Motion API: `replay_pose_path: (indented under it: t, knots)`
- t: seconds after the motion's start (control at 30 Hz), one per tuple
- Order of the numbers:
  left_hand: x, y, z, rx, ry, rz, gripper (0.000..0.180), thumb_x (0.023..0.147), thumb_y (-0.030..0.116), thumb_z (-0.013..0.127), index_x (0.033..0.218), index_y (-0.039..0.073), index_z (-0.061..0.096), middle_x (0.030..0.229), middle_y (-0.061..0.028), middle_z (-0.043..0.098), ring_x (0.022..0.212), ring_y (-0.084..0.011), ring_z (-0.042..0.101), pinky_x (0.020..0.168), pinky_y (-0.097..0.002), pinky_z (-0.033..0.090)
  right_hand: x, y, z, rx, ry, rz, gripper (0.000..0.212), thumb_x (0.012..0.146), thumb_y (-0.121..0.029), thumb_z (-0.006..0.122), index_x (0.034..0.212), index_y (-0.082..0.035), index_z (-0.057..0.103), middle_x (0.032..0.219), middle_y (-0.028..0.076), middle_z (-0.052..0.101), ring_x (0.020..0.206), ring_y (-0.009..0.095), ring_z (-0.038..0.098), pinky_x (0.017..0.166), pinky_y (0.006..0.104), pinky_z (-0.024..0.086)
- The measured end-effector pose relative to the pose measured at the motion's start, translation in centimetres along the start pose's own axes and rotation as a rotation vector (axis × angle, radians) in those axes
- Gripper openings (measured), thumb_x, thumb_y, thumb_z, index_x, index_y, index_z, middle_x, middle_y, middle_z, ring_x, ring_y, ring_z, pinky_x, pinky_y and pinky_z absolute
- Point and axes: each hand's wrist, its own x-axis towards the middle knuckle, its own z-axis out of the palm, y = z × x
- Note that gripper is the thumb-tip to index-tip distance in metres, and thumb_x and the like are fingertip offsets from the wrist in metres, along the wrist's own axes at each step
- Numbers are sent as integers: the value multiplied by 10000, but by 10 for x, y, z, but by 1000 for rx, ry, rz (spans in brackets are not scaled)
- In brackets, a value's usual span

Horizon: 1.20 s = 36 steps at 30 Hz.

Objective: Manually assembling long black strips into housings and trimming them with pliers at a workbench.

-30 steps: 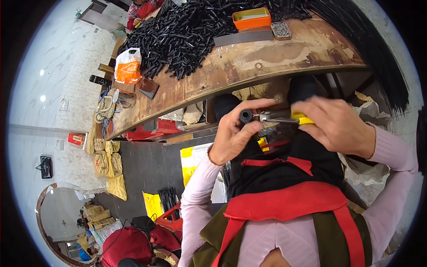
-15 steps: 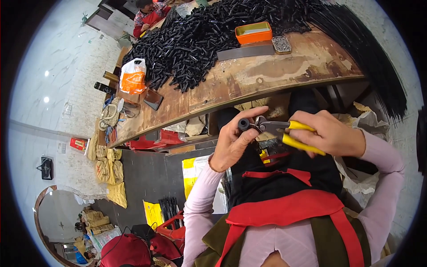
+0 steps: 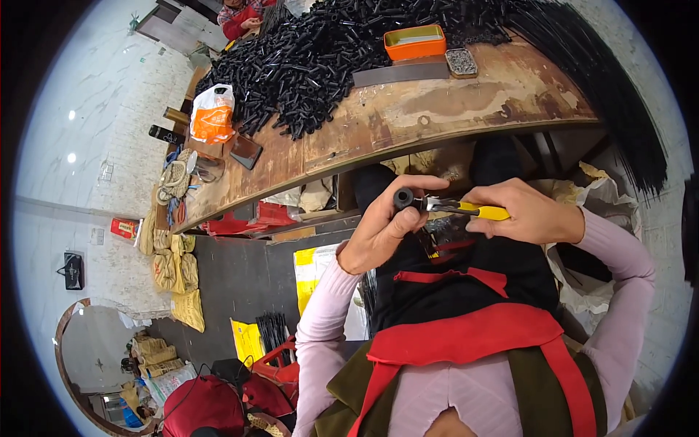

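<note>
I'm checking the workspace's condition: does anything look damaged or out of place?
The wooden workbench looks worn: its top is blotchy, with pale and dark patches along the near side. The black tubes heaped on it look untidy, not clearly spilled.

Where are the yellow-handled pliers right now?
In the head view, the yellow-handled pliers are right of centre, gripped in the right hand, their tips pointing left toward the black tube in the left hand.

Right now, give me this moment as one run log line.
left hand: holding black tube | right hand: gripping yellow-handled pliers | pliers: head beside tube | bench: heap of black pieces, orange container
</note>
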Motion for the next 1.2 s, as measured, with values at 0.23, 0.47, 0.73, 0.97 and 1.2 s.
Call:
replay_pose_path:
  t: [0.23, 0.47, 0.73, 0.97, 1.2]
  knots:
    - [-6, -12, -2, 181, 104, 34, 379, 1009, 377, 513, 1078, 6, 477, 779, -23, 477, 691, -82, 423, 618, -229, 344, 0, -12, 6, 253, -22, 63, 403, 988, -331, 551, 1113, 48, 605, 851, 134, 680, 746, 192, 656, 701, 345, 499]
    - [-9, -7, -2, 198, 135, 37, 411, 988, 407, 544, 1056, 8, 474, 779, -22, 493, 680, -83, 420, 612, -229, 345, 1, -45, -4, 254, -166, 309, 278, 991, -263, 547, 921, 5, 579, 707, 49, 614, 620, 116, 591, 604, 269, 465]
    - [-7, -12, -10, 131, -7, 98, 425, 967, 425, 571, 1010, 14, 471, 822, -51, 510, 677, -99, 431, 607, -232, 347, 3, -30, 3, 389, -278, 458, 343, 981, -329, 573, 894, 3, 558, 659, 74, 575, 557, 165, 566, 526, 310, 435]
    - [20, -15, -31, -25, 453, 287, 545, 1026, 404, 451, 1356, -29, 419, 783, -10, 429, 669, -98, 394, 601, -248, 338, 64, 86, -62, -597, 524, -136, 256, 776, -60, 665, 1021, -7, 613, 902, 187, 639, 858, 386, 620, 731, 431, 489]
    - [43, -44, -44, 42, 367, 97, 511, 1026, 385, 461, 1324, -29, 486, 801, -18, 491, 728, -95, 443, 671, -224, 379, 129, 163, -144, -878, 649, 52, 240, 797, -100, 597, 1024, -42, 649, 931, 152, 668, 898, 370, 632, 770, 458, 494]
